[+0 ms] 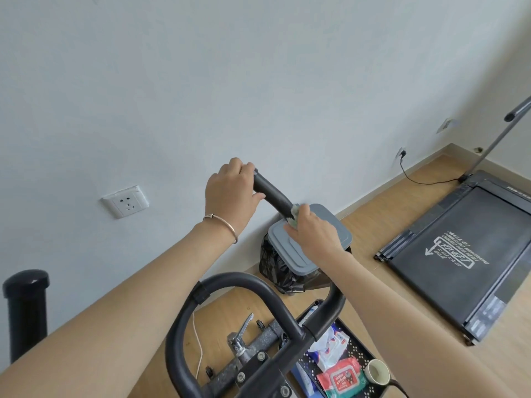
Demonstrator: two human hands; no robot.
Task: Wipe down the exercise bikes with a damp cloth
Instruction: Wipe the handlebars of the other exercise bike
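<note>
**Both Hands on One Handlebar Grip, Cloth Under the Right**

Leaning over the exercise bike with both arms stretched forward and up toward the wall.

Holding the far end of the black handlebar grip with the left hand — fingers curled over the top of the tip, thumb laid along the near side of the foam, back of the hand toward the camera. Wearing a thin metal bracelet on that wrist, with the forearm running straight back to the lower left corner.

Clasping a pale cloth in the right hand, lower down the same grip. Closed firmly round the cloth and pressing it against the bar, knuckles up, wrist in line with the forearm. Showing only a bunched edge of cloth past the fingers, touching the foam; well apart from the left hand, with bare grip between.

Beneath the right hand, against the wall: a bin with a grey lid and a black liner. To the right on the wood floor, a black treadmill. At the bottom, under the bike's frame, a black tray holding a red pack of wipes and a small cup. On the wall left of the forearm, a white socket.
</note>
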